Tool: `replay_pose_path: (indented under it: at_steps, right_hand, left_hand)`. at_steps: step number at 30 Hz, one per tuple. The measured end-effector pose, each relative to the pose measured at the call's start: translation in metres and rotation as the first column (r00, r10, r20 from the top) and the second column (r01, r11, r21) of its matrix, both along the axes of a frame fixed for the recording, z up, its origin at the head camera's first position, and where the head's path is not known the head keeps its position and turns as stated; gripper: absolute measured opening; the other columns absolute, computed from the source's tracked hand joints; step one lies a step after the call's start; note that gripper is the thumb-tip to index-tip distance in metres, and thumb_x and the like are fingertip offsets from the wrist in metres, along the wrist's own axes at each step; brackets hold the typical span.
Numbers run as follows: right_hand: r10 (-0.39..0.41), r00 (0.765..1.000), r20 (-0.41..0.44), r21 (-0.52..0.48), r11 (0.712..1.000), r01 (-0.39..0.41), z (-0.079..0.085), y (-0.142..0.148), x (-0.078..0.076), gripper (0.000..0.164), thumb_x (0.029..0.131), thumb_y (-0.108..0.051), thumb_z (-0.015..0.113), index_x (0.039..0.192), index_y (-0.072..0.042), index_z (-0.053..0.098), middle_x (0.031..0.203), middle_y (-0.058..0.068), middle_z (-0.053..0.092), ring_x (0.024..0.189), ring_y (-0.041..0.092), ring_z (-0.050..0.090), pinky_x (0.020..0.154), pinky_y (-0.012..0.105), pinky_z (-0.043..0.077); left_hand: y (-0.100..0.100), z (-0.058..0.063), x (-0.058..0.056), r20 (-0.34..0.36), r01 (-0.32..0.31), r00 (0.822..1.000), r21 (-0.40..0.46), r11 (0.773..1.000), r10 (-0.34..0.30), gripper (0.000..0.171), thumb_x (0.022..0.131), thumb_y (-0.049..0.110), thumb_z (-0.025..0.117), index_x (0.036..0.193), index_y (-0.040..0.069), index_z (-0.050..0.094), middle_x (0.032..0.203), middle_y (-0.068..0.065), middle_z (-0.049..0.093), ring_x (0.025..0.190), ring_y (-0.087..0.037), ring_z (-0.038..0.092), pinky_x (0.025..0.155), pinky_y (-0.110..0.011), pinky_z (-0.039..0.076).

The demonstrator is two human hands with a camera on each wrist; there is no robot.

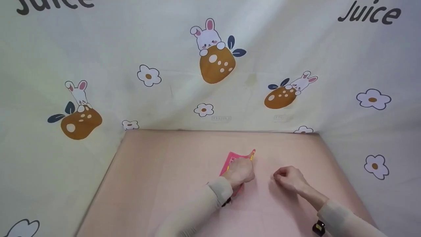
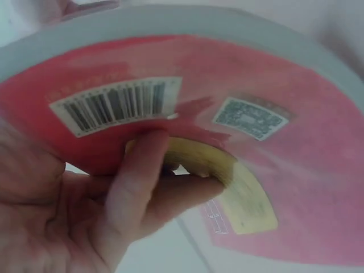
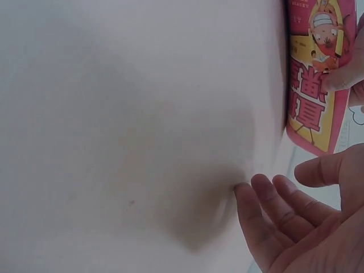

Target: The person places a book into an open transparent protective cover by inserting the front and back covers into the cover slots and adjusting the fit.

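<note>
My left hand grips a flat pink printed thing above the table, covering much of it in the head view. In the left wrist view its back shows a barcode, a square code and a curved grey rim. Thumb and a finger meet at a yellow cut-out hole in it. Its front, with a cartoon figure and large characters, shows in the right wrist view. To the right, my right hand is low over the table with loosely bent fingers and nothing visible in them. One fingertip is at the pale surface in the right wrist view.
A pale pink table spreads under both hands. Around it hangs a light cloth printed with rabbits, fruit and flowers, meeting the table along its back and side edges. Small black items are strapped near both cuffs.
</note>
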State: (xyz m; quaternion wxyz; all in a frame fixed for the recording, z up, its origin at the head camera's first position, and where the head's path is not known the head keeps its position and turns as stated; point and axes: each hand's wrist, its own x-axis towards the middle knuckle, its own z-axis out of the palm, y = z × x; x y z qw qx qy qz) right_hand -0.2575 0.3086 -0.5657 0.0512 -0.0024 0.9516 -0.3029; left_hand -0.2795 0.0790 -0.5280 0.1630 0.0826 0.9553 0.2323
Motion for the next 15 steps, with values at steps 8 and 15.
replay_pose_path:
  at_steps: [8,15]
  right_hand:
    - [-0.01,0.997,0.077,-0.158,0.987,0.022,0.003,-0.011,-0.001,0.021,0.101,-0.011,0.067,0.104,0.0,0.085,0.086,0.008,0.081,0.076,0.015,0.069,0.066,0.024,0.053]
    - [0.007,0.992,0.128,-0.256,0.966,0.026,0.001,-0.023,-0.001,0.021,0.102,-0.009,0.066,0.105,0.003,0.083,0.085,0.009,0.081,0.074,0.017,0.074,0.063,0.028,0.059]
  left_hand:
    - [-0.026,0.016,-0.006,-0.166,0.108,0.98,-0.014,0.994,-0.109,0.021,0.106,0.013,0.064,0.086,0.009,0.066,0.072,-0.001,0.05,0.056,-0.014,0.048,0.048,-0.025,0.038]
    - [-0.052,0.031,-0.011,-0.113,0.058,0.992,0.098,0.993,-0.047,0.018,0.106,0.008,0.061,0.09,0.005,0.066,0.072,0.0,0.053,0.053,-0.013,0.051,0.044,-0.026,0.04]
